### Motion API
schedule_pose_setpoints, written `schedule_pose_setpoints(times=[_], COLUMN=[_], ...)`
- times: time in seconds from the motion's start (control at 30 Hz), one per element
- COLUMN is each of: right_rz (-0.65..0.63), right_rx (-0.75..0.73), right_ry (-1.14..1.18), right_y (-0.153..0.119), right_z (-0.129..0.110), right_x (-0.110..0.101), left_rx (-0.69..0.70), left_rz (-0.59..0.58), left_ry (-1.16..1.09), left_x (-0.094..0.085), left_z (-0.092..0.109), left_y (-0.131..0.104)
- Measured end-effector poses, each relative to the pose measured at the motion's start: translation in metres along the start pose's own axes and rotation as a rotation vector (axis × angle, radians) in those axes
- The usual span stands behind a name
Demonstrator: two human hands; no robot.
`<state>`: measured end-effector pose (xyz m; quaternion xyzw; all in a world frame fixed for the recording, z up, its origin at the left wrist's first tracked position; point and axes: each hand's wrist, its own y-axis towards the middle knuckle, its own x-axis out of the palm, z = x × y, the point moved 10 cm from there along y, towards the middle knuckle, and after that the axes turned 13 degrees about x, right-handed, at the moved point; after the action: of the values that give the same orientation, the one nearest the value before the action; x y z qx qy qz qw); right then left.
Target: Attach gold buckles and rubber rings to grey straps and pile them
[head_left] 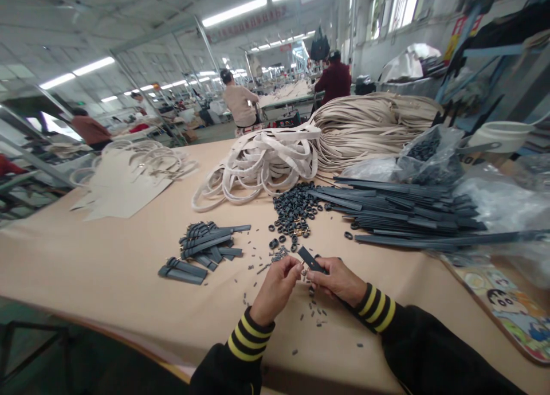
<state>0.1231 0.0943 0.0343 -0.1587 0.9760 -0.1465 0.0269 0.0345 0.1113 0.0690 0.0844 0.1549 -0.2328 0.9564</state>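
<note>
My right hand (337, 279) is closed on a dark strap (310, 258), whose free end points up and left; its other end runs back under my wrist. Close beside it, the fingertips of my left hand (278, 280) are pinched at a small brass-coloured piece by the strap's end. Small dark bits (279, 254) lie scattered around both hands. Just beyond them is a heap of dark loops (296, 206) with a few brass pieces. Finished-looking short dark straps with brass ends (208, 243) are piled to the left.
Long dark strips (412, 208) lie at the right, near plastic bags (429, 154) and a cartoon-printed board (507, 303). Beige straps (266, 163) are heaped at the back of the table (107, 257). Pale sheets (124, 183) lie far left. People work in the background.
</note>
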Motion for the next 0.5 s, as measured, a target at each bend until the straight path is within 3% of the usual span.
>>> schedule_pose_setpoints(times=[0.27, 0.37, 0.5], right_rz=[0.016, -0.058, -0.126], right_rx=[0.043, -0.014, -0.053], right_ry=[0.2, 0.16, 0.179], right_y=[0.002, -0.002, -0.008], right_z=[0.006, -0.004, -0.013], right_x=[-0.003, 0.004, 0.007], left_rx=[0.046, 0.026, -0.042], left_rz=[-0.02, -0.016, 0.099], left_ry=[0.112, 0.027, -0.094], left_x=[-0.006, -0.006, -0.017], left_z=[0.025, 0.022, 0.009], left_y=[-0.003, -0.003, -0.002])
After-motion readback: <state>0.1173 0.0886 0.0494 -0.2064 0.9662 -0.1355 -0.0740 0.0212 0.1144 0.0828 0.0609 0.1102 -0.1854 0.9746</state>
